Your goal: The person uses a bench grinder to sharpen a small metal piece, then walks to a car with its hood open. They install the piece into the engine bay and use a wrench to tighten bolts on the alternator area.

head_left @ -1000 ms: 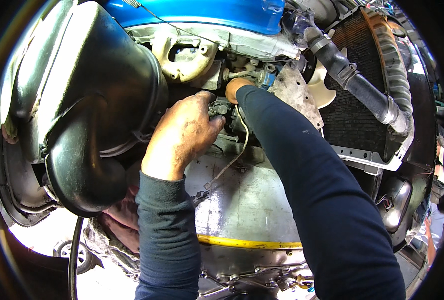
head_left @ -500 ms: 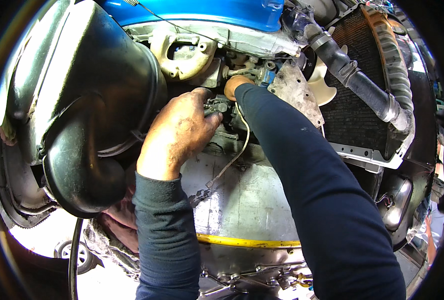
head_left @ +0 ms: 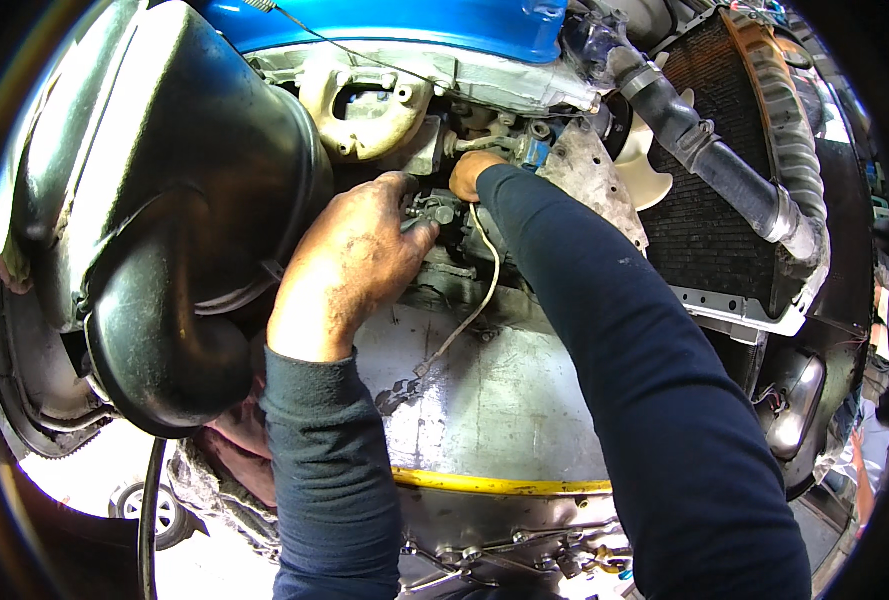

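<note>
Bare and smudged, my left hand wraps its thumb and fingers round a small dark metal engine part with a bolt-like end. My right hand reaches deeper into the engine bay, just right of that part; its fingers are hidden behind the wrist and the machinery. A pale cable hangs from below my right hand and ends in a connector on the silver metal panel. Just beyond my hands are a cream exhaust manifold and a blue fitting.
A large black air-cleaner housing fills the left. At right stand the radiator, a thick hose and a pale fan blade. A blue engine cover lies at the far side. Several wrenches rest near me beyond a yellow edge strip.
My left hand and forearm have shifted slightly left. The right forearm has moved a little, while its hand stays in nearly the same spot.
</note>
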Motion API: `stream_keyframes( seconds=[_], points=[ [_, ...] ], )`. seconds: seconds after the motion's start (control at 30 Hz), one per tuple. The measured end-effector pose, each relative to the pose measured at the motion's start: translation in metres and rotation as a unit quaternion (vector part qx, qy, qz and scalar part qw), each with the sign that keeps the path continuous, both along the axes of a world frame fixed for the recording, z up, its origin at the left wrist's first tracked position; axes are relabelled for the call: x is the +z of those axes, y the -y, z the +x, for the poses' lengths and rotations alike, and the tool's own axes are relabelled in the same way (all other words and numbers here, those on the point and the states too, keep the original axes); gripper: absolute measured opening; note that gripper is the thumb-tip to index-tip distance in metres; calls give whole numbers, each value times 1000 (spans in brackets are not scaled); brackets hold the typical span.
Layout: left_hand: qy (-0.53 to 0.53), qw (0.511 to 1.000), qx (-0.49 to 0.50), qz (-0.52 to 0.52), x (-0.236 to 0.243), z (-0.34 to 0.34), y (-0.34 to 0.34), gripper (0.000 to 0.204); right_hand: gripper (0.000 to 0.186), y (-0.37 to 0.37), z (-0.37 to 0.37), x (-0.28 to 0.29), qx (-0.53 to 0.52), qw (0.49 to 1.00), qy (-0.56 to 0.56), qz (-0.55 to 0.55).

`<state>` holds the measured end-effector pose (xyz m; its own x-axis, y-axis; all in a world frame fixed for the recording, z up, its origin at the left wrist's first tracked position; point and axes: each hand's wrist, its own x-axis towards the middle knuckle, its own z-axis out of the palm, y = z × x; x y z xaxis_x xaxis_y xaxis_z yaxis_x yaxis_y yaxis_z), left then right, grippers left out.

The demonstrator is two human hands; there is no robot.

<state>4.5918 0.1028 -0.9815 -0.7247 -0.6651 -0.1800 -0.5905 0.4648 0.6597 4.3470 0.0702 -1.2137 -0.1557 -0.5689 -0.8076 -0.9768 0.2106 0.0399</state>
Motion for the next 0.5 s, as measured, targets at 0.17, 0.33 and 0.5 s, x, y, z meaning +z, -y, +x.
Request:
stream_keyframes(
  seconds=[0.17, 0.33, 0.5],
  points=[
    [-6, 1000, 2, 9, 0, 0, 1, 49, 41, 5, 4, -2, 14, 1000, -5, 20],
    [-1, 1000, -4, 1, -1, 1, 1, 48, 43, 2, 9, 6, -4, 1000, -9, -9],
    [-9, 1000, -3, 0, -1, 1, 1, 49, 43, -9, 13, 14, -108, 992, -4, -71]
  ],
)
